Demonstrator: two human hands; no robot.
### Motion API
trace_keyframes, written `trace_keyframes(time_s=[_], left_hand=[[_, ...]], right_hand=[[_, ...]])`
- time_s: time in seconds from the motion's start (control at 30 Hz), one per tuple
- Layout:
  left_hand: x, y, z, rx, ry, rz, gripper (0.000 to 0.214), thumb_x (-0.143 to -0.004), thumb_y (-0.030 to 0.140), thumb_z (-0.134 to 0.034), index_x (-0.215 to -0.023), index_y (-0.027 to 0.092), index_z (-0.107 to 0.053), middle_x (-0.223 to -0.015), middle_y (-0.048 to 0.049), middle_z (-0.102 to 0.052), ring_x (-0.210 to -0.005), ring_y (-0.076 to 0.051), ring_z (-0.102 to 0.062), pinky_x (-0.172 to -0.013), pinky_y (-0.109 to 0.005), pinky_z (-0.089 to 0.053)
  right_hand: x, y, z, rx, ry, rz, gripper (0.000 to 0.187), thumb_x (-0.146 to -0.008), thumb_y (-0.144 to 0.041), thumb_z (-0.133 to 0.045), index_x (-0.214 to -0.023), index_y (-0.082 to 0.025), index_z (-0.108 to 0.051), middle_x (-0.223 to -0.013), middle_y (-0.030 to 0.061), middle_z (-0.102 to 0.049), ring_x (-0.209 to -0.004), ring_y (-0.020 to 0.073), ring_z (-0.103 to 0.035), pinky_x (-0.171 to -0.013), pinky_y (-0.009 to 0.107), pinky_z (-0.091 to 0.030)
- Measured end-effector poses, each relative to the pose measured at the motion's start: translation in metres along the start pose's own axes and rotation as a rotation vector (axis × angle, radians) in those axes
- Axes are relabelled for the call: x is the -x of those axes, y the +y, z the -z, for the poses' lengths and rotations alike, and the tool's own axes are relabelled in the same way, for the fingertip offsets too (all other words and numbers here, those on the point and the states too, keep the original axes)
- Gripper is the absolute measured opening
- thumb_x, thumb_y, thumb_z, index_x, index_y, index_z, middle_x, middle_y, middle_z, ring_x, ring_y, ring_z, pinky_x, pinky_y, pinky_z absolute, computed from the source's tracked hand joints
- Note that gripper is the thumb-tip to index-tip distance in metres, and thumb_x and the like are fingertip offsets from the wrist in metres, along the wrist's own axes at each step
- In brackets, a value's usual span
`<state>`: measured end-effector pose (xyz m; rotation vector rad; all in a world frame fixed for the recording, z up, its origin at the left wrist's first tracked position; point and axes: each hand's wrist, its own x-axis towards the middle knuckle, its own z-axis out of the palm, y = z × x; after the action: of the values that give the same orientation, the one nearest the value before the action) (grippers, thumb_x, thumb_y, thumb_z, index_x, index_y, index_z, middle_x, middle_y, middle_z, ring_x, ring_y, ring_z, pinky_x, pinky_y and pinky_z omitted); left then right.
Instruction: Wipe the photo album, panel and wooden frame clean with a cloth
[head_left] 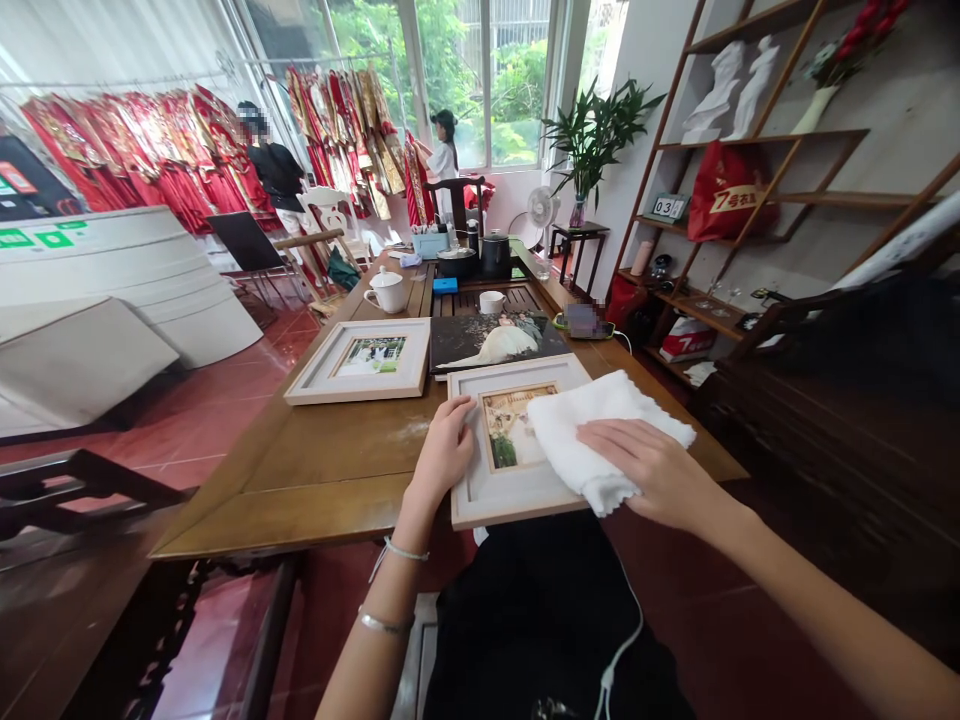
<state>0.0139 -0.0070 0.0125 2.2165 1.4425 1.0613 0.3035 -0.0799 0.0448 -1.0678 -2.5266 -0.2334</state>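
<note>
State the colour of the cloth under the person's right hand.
The cloth is white, showing best in the head view.

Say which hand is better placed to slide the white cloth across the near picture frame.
Probably the right hand: it lies on the white cloth, which covers part of the near picture frame. The left hand holds the frame's left side, so it seems better suited to steadying.
</note>
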Motion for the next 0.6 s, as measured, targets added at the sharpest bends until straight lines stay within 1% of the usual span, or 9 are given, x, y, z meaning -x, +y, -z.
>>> trace_keyframes(time_s=[0.07,0.13,0.23,0.37,0.47,0.6], left_hand=[[0.0,-0.002,-0.001,0.01,0.004,-0.005,0.043,-0.079,0.004,-0.04,-0.116,0.014,-0.059,-0.127,-0.0129,-0.056,-0.122,-0.024,-0.05,-0.108,-0.043,-0.037],[0.0,-0.003,-0.001,0.014,0.007,-0.008,0.044,-0.078,0.003,-0.04,-0.115,0.014,-0.059,-0.127,-0.0131,-0.056,-0.122,-0.024,-0.05,-0.108,-0.044,-0.037],[0.001,-0.005,-0.001,0.026,0.01,-0.01,0.044,-0.077,0.004,-0.04,-0.116,0.015,-0.059,-0.126,-0.0124,-0.057,-0.122,-0.024,-0.05,-0.109,-0.044,-0.037],[0.001,-0.006,-0.001,0.043,0.004,-0.006,0.043,-0.078,0.005,-0.041,-0.115,0.016,-0.06,-0.126,-0.0116,-0.057,-0.121,-0.024,-0.051,-0.109,-0.044,-0.036],[0.001,-0.006,-0.001,0.038,-0.009,0.0,0.042,-0.079,0.005,-0.039,-0.114,0.015,-0.06,-0.126,-0.0123,-0.057,-0.121,-0.024,-0.051,-0.108,-0.044,-0.037],[0.001,-0.004,-0.002,0.026,-0.006,0.012,0.042,-0.08,0.005,-0.038,-0.115,0.013,-0.06,-0.126,-0.0141,-0.057,-0.121,-0.024,-0.051,-0.108,-0.044,-0.037]], right_hand=[[-0.001,0.011,-0.002,0.036,0.021,-0.066,0.066,-0.059,-0.007,-0.047,-0.124,-0.014,-0.053,-0.123,0.0144,-0.061,-0.114,0.0303,-0.054,-0.094,0.046,-0.044],[-0.01,0.024,-0.004,0.043,0.013,-0.132,0.065,-0.059,-0.008,-0.048,-0.123,-0.013,-0.054,-0.124,0.015,-0.06,-0.115,0.0304,-0.053,-0.095,0.046,-0.043],[-0.033,0.04,-0.011,0.029,-0.021,-0.184,0.063,-0.06,-0.009,-0.049,-0.123,-0.013,-0.055,-0.129,0.0151,-0.057,-0.12,0.0299,-0.049,-0.098,0.046,-0.04],[-0.066,0.055,-0.023,0.044,-0.062,-0.217,0.065,-0.063,-0.011,-0.053,-0.128,-0.017,-0.054,-0.138,0.0129,-0.05,-0.128,0.0304,-0.042,-0.102,0.048,-0.034],[-0.079,0.055,-0.028,0.057,-0.133,-0.218,0.067,-0.065,-0.012,-0.053,-0.132,-0.019,-0.051,-0.142,0.0123,-0.046,-0.131,0.0307,-0.039,-0.101,0.05,-0.032],[-0.072,0.035,-0.025,0.025,-0.2,-0.15,0.072,-0.063,-0.009,-0.052,-0.134,-0.019,-0.049,-0.145,0.0133,-0.042,-0.132,0.0291,-0.037,-0.102,0.049,-0.031]])
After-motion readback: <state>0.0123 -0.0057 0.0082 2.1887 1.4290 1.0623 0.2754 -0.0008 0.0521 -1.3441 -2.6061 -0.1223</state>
